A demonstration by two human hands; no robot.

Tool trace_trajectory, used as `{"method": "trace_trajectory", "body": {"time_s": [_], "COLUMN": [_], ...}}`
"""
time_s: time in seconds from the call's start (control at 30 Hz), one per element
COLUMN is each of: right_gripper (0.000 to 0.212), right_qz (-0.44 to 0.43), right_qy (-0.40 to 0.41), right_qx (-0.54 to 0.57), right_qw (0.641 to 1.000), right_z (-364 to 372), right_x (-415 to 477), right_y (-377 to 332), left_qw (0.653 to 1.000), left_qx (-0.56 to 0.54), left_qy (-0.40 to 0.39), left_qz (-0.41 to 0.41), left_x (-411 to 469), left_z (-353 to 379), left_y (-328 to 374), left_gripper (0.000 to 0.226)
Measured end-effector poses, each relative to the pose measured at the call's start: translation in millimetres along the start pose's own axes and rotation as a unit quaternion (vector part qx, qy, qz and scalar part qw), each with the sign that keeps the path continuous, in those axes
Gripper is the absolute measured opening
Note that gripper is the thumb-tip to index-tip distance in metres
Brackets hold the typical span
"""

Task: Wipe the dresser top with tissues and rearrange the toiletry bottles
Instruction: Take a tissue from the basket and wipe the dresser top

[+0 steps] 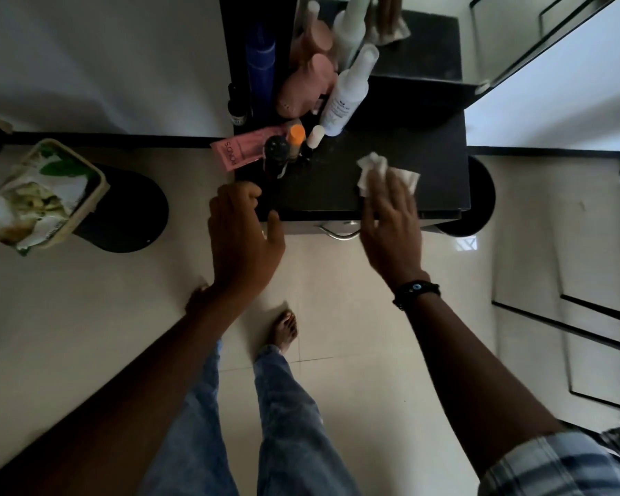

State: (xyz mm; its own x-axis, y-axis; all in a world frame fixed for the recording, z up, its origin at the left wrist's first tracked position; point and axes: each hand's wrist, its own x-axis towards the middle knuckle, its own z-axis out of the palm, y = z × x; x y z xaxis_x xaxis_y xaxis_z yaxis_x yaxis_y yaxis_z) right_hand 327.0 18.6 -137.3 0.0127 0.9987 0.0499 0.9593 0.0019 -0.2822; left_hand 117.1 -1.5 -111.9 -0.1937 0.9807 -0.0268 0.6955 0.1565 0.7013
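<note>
A black dresser top [437, 162] stands against a mirror. My right hand [391, 223] presses a crumpled white tissue [373, 168] flat onto its front right part. My left hand [242, 230] rests at the front left corner, fingers curled over the edge, holding nothing. Toiletries crowd the left side: a pink tube [242, 150], a dark round-capped bottle [276, 152], an orange-capped bottle [296, 136], a small white-capped bottle [314, 137], a tall white bottle [348, 94], a pink bottle [306, 84] and a blue can [260, 66].
A mirror [391, 23] behind the dresser doubles the bottles. A metal drawer handle [340, 234] sits below the top's front edge. A round black stool [129, 213] at the left carries a tissue pack [40, 195]. My bare foot [283, 329] stands on the pale tiled floor.
</note>
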Motion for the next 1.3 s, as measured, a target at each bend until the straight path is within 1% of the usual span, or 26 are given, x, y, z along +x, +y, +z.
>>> {"method": "trace_trajectory", "body": {"time_s": [0.07,0.1,0.17,0.2,0.27,0.33,0.37,0.43,0.5,0.57,0.63,0.7,0.73,0.77,0.83,0.93,0.97,1.0,1.07,1.17,1.3], "right_gripper": [0.045,0.047,0.052,0.053,0.051,0.05,0.05,0.052,0.052,0.052,0.052,0.053,0.053,0.054,0.054,0.054,0.054,0.054,0.054,0.055,0.058], "right_qz": [0.026,0.043,0.102,0.11,0.06,-0.044,-0.07,-0.104,-0.115,-0.084,-0.014,0.075,0.107,0.12,0.083,-0.03,-0.049,-0.05,-0.009,0.072,0.162], "right_qy": [0.046,0.042,0.003,-0.008,-0.036,-0.066,-0.072,-0.09,-0.091,-0.081,-0.061,-0.053,-0.052,-0.054,-0.067,-0.094,-0.096,-0.093,-0.084,-0.062,-0.055], "right_qx": [-0.022,-0.031,-0.028,-0.029,-0.042,-0.036,-0.01,0.009,-0.012,-0.042,-0.053,-0.046,-0.038,-0.03,-0.024,-0.009,-0.009,-0.008,-0.016,-0.047,-0.052], "right_qw": [0.998,0.998,0.994,0.993,0.997,0.996,0.995,0.99,0.989,0.992,0.997,0.995,0.992,0.991,0.994,0.995,0.994,0.994,0.996,0.994,0.984], "right_z": [-6.5,-9.5,-13.1,-10.1,-3.9,3.5,7.5,13.0,13.3,7.4,-0.8,-8.5,-10.4,-10.7,-6.3,5.9,9.4,11.3,9.9,-2.6,-21.2], "right_x": [-1.5,2.0,12.4,17.4,15.7,1.4,-8.6,-29.1,-42.3,-42.9,-34.5,-16.7,-6.6,2.3,9.9,-8.6,-19.4,-28.6,-37.6,-26.7,17.0], "right_y": [28.9,43.3,60.3,62.8,48.0,20.5,6.4,-10.3,-6.5,13.8,38.6,59.8,65.2,64.7,48.9,9.9,1.6,-1.6,8.1,46.2,90.4], "left_qw": [0.999,0.997,0.992,0.99,0.988,0.985,0.983,0.98,0.974,0.968,0.962,0.959,0.957,0.954,0.943,0.928,0.925,0.922,0.916,0.908,0.904], "left_qx": [-0.003,-0.011,-0.024,-0.025,-0.019,-0.015,-0.015,-0.012,-0.001,0.015,0.025,0.034,0.043,0.06,0.105,0.158,0.17,0.182,0.206,0.231,0.247], "left_qy": [-0.032,-0.054,-0.097,-0.111,-0.127,-0.134,-0.136,-0.144,-0.163,-0.189,-0.207,-0.216,-0.219,-0.221,-0.23,-0.252,-0.256,-0.259,-0.262,-0.272,-0.28], "left_qz": [0.033,0.051,0.073,0.078,0.09,0.111,0.122,0.14,0.155,0.165,0.176,0.181,0.185,0.194,0.216,0.224,0.224,0.224,0.223,0.22,0.209], "left_x": [-10.1,-13.7,-16.6,-16.1,-13.2,-7.5,-3.8,3.7,10.2,15.0,17.5,17.2,16.0,14.8,13.1,15.0,15.7,16.1,14.5,12.1,12.3], "left_z": [2.7,5.5,12.5,15.9,22.7,28.3,29.8,32.0,33.3,35.5,37.9,39.5,40.8,42.3,46.2,50.8,51.5,51.9,52.3,52.9,53.5], "left_y": [7.0,10.1,16.6,19.9,26.4,32.4,34.4,36.7,36.1,32.2,27.7,23.9,22.1,20.3,18.0,17.0,17.1,17.0,16.4,17.5,22.7], "left_gripper": [0.026,0.025,0.027,0.028,0.032,0.037,0.038,0.041,0.046,0.051,0.056,0.058,0.059,0.06,0.066,0.078,0.083,0.087,0.096,0.107,0.109]}}
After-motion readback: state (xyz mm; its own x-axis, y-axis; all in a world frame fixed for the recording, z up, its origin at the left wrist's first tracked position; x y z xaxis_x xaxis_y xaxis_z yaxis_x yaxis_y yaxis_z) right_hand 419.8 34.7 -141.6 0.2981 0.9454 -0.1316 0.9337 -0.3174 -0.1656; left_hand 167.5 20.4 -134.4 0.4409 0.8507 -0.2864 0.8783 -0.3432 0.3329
